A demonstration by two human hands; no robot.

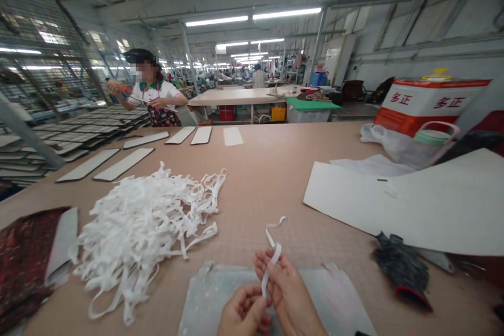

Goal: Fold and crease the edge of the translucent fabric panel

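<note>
A narrow white fabric strip (265, 278) runs between my two hands, and its loose end curls away onto the brown table. My left hand (244, 311) pinches the lower end between thumb and fingers. Higher up, my right hand (281, 283) has its fingers closed round the same strip. Both hands are just above a grey translucent sheet (208, 294) lying at the table's near edge. To their left spreads a large tangled heap of white strips (137, 220).
Several pale panels (124, 164) lie at the far left. On the right are a large white board (409, 199), a dark glove (405, 268) and a red-and-white can (425, 100). Dark red patterned fabric (29, 257) sits at the left edge. A co-worker (153, 89) stands beyond the table.
</note>
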